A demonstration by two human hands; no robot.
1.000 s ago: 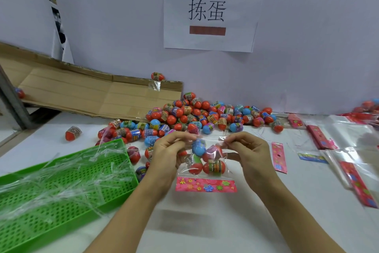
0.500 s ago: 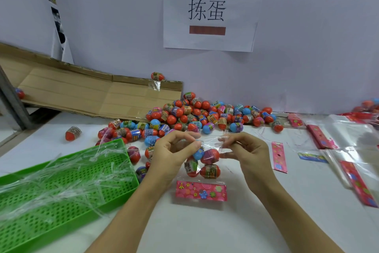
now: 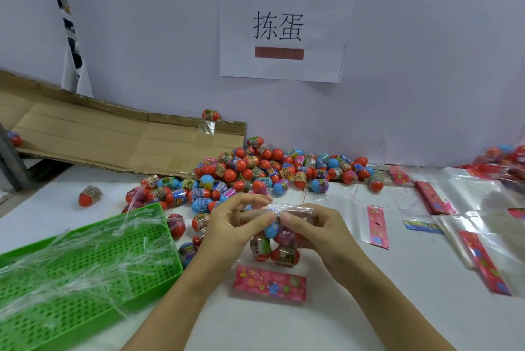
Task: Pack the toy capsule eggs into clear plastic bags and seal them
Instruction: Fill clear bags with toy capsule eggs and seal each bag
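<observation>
- Left hand and right hand each pinch the clear bag mouth above its eggs;
- press the flap flat, edges aligned, header card hanging straight.

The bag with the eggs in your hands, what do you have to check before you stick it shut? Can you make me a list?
1. Eggs inside the clear bag: ok, several capsule eggs sit low in it.
2. Both hands on the bag's open top: ok, the left hand and the right hand pinch the plastic there.
3. No egg in the way of the top: ok, they lie below the fingers.
4. Top edges lined up flat: cannot tell, the plastic is crumpled and blurred.
5. Pink flowered header card at the bottom end: ok, it rests on the white table.
</observation>
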